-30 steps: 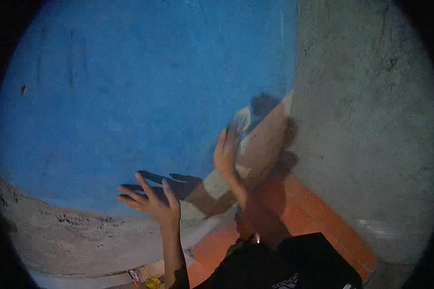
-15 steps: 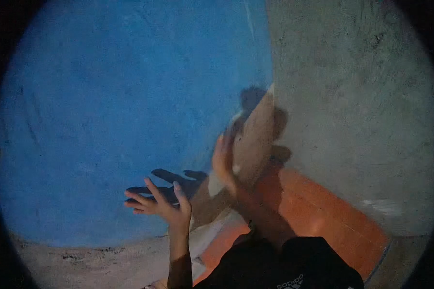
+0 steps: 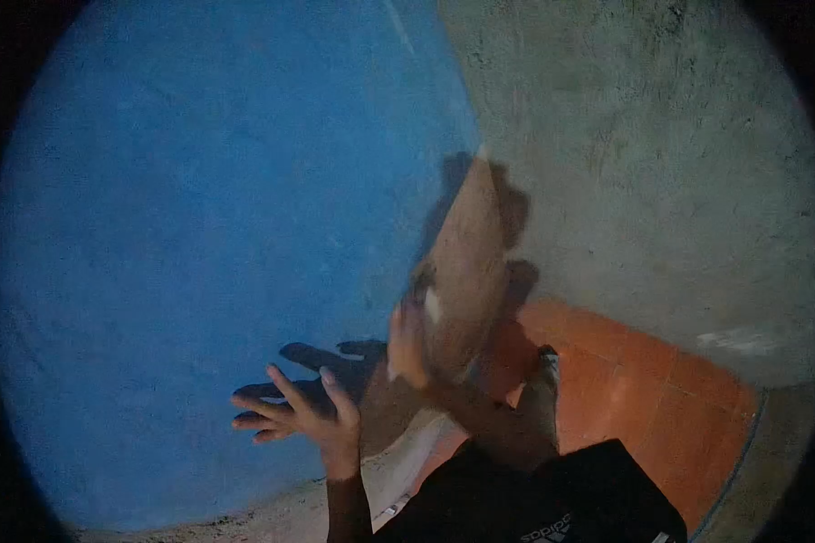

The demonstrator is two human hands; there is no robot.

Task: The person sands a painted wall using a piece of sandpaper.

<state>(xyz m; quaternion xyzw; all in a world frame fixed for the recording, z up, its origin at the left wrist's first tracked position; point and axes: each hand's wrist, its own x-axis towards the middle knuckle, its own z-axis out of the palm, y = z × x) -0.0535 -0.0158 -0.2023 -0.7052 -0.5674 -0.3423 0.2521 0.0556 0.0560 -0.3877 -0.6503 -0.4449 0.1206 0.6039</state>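
My left hand (image 3: 299, 414) is raised in front of the blue wall (image 3: 199, 199), fingers spread, nothing in it. Its shadow falls on the paint just above it. My right hand (image 3: 410, 348), smeared by motion, is against the brownish bare strip (image 3: 466, 262) between the blue surface and the grey wall (image 3: 625, 163). A small pale piece (image 3: 432, 304) shows at its fingers, and another light edge appears below the palm. What this piece is, I cannot make out. The fingers look closed over it, partly hidden by blur and shadow.
Orange floor tiles (image 3: 643, 380) lie at the lower right, beside the foot of the grey wall. Along the bottom left runs a rough, pale ledge (image 3: 235, 525). My dark clothing (image 3: 552, 493) fills the bottom middle.
My right hand has moved down along the bare strip. My left hand stays spread, slightly lower in view. The camera has tilted, bringing more orange tile into sight.
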